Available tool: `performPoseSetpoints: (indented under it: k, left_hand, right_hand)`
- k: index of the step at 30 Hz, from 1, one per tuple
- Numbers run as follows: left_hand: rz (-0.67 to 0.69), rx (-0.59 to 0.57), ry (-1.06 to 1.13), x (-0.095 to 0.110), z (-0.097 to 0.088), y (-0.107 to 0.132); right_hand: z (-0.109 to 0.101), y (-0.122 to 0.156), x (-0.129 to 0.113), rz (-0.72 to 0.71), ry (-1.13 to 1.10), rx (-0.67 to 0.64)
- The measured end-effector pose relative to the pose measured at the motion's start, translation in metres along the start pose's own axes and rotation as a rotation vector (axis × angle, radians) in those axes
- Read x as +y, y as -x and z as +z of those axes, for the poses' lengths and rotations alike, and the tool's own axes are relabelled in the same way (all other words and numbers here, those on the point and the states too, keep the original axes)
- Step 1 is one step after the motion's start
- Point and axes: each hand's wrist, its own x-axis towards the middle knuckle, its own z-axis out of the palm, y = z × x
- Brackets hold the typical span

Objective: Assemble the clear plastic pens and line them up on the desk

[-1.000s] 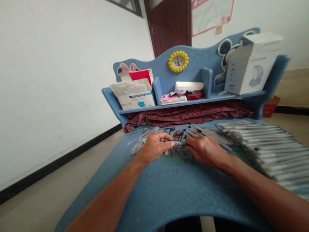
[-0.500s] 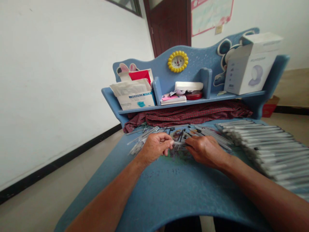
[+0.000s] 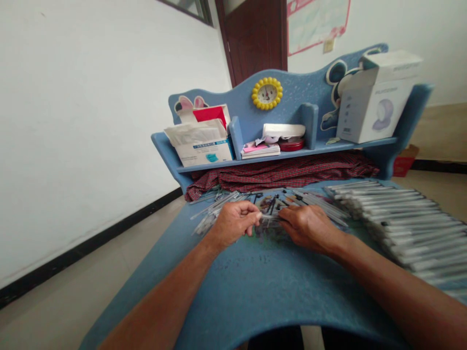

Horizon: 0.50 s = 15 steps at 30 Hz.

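Observation:
My left hand [image 3: 236,222] is closed in a pinch on one end of a thin clear plastic tube [image 3: 269,218]. Its other end runs to the fingers of my right hand [image 3: 310,227], which are closed around it, palm down. What the right fingertips cover is hidden. Loose clear tubes [image 3: 209,219] lie in a pile beside my left hand. Just beyond both hands, small black parts and dark thin rods [image 3: 272,205] are scattered. More clear tubes [image 3: 330,210] fan out behind my right hand.
A large stack of whitish tubes [image 3: 416,228] covers the desk's right side. Red checked cloth [image 3: 277,175] lies under the blue shelf [image 3: 310,148]. The shelf bears a white carton [image 3: 375,107], a mask box [image 3: 204,150] and papers [image 3: 260,151]. The desk's front edge [image 3: 314,324] curves inward.
Both hands keep nearly the same pose on the tube. The whole view has shifted very slightly; nothing else has visibly moved.

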Motion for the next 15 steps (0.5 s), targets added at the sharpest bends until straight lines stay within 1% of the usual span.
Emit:
performPoseSetpoints:
  k: [15]
  left_hand:
    - [-0.001,0.006,-0.016,0.0006,0.0006,0.0000]
  right_hand:
    - [0.0007,0.0002,0.0009,-0.005,-0.010,-0.012]
